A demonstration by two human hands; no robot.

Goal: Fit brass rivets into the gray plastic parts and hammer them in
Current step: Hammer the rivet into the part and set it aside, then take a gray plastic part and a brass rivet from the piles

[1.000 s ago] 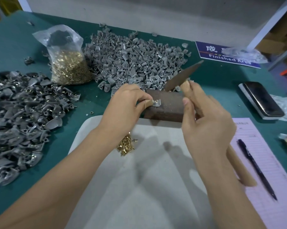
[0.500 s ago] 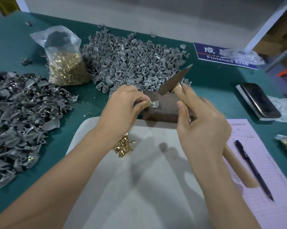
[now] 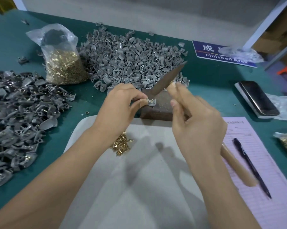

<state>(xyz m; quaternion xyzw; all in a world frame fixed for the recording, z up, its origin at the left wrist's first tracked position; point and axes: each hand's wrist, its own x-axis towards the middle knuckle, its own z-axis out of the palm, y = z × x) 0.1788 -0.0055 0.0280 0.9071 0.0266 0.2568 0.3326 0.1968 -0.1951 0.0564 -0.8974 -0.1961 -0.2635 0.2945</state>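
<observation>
**Rivet held on the block, hammer poised**

The left hand [image 3: 118, 104] pinches a small gray plastic part [image 3: 151, 101] between thumb and curled fingers, its grip tight on the piece, which sits on top of a dark, rust-brown block [image 3: 157, 104]. A shiny brass rivet [image 3: 149, 101] shows in the part. The right hand [image 3: 197, 123] has its fingers wrapped around the pale wooden handle of a hammer [image 3: 170, 76], thumb raised along the shaft; the dark, wedge-shaped metal head slants just above the part. Both forearms reach in from the near edge, wrists slightly bent.

A small cluster of loose brass rivets [image 3: 122, 144] lies on a smooth light-gray mat [image 3: 139, 187] under the left wrist. On the green worktop [image 3: 205, 80] a mound of matte gray parts [image 3: 131, 58] sits behind the block, beside a clear crinkled bag of rivets [image 3: 63, 63]. A darker heap with brass glints [image 3: 19, 121] spreads at the left. At the right lie a pink form [image 3: 263, 187], a black pen [image 3: 251, 167] and a phone [image 3: 258, 100].
</observation>
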